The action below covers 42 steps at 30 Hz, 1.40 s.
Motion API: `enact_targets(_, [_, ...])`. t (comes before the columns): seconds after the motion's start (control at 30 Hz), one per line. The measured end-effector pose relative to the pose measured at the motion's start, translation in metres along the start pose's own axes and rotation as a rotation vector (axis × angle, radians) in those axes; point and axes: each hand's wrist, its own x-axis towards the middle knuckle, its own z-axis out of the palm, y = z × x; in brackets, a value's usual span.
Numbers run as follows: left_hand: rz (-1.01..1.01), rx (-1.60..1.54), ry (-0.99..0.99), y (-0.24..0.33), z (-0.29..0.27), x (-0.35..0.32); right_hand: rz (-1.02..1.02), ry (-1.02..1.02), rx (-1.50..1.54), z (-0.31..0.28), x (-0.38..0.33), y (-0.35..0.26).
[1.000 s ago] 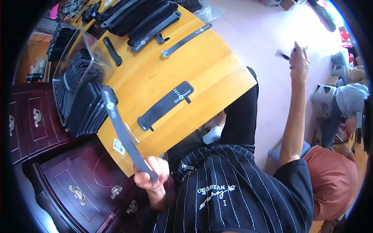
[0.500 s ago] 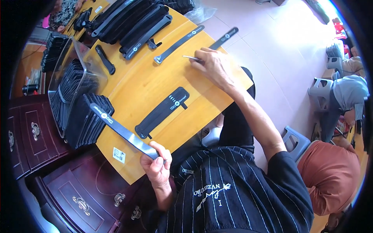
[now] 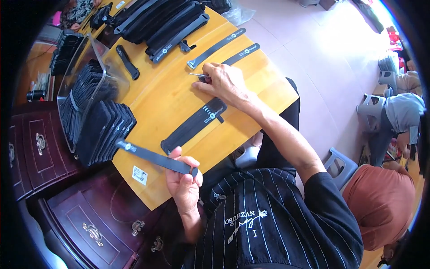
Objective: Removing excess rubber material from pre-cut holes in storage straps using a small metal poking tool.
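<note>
My left hand is raised at the near edge of the table, with fingers and thumb closed on one end of a dark grey strap. The strap's printed free end points up and left. Over the middle of the table, my right hand is closed on a thin metal tool, whose kind I cannot make out. A second printed strap runs out from behind that hand. Beside it lies another grey strap. A wide black padded band with a small side tab rests between my hands.
Black straps are piled at the far side of the table. A folded strap lies left. Further left stand a clear bin of black bands and a stack of bands. Dark red drawers adjoin; people sit right.
My right hand has moved left with the tool, and the strap behind it now lies further onto the table. The strap in my left hand has swung to a flatter angle. The view has shifted slightly.
</note>
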Motion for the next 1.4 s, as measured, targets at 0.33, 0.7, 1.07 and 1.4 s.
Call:
enact_targets(0.33, [0.099, -0.082, -0.015, -0.008, 0.006, 0.009, 0.045, 0.034, 0.376, -0.060, -0.088, -0.040])
enact_targets(0.7, [0.186, 0.049, -0.070, -0.022, 0.016, 0.015, -0.009, -0.146, 0.621, -0.054, -0.152, -0.073])
enact_targets(1.07, [0.195, 0.103, -0.106, -0.028, 0.023, 0.015, -0.042, -0.122, 0.470, -0.051, -0.155, -0.070])
enact_targets(1.4, [0.274, 0.137, -0.060, -0.036, 0.011, 0.018, -0.006, -0.158, 0.519, -0.047, -0.152, -0.071])
